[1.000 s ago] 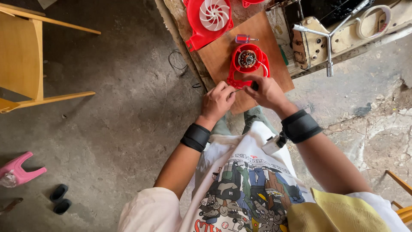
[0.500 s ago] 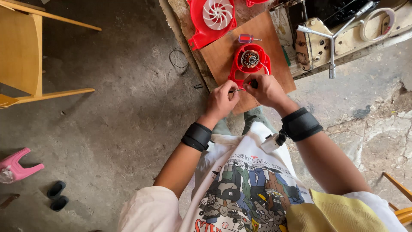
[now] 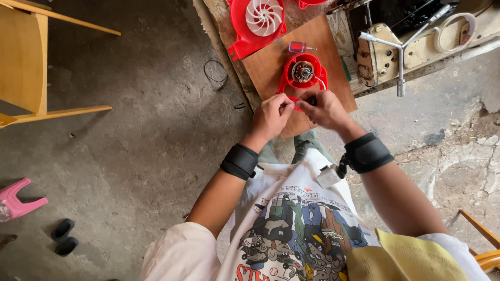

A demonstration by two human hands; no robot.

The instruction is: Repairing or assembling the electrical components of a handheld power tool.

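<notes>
Wooden board (image 3: 271, 65): red housing (image 3: 302, 75) beyond hands

Both arms reach forward; the left hand (image 3: 271, 115) and right hand (image 3: 323, 109) meet, fingers pinched together.

The left hand (image 3: 271, 115) and the right hand (image 3: 322, 109) are meeting fingertip to fingertip at the near edge of a round red plastic housing with a metal motor core (image 3: 302, 75). The fingers are pinching something small and dark there; what it is cannot be told. The housing is lying on a brown wooden board (image 3: 271, 65). Just beyond the fingers, a small red-handled screwdriver (image 3: 300, 47) is lying, and further beyond, a red fan casing with a white impeller (image 3: 258, 21).
</notes>
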